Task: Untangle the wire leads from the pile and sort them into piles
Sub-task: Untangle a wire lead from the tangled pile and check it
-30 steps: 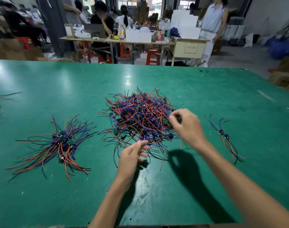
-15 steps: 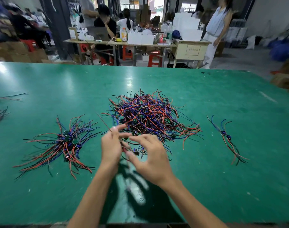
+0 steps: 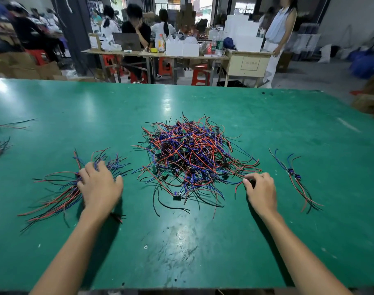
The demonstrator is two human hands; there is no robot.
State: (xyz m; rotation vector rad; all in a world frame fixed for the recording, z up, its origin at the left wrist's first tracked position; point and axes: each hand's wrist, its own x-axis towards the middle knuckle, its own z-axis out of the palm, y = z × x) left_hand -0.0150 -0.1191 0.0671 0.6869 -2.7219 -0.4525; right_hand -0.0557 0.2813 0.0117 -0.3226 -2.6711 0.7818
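Two hands work at once: the left hand [image 3: 100,188] rests spread-fingered on the left pile [image 3: 60,194], the right hand [image 3: 260,191] pinches a lead at the tangle [image 3: 192,158], which likely needs a gentle outward pull.

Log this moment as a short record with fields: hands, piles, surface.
left hand: rests on the left sorted pile, fingers spread over the leads
right hand: pinches wire ends at the right edge of the tangled pile
tangled pile: centre of table, red, blue and black leads with small boards
right sorted pile: a few leads, untouched
surface: green table
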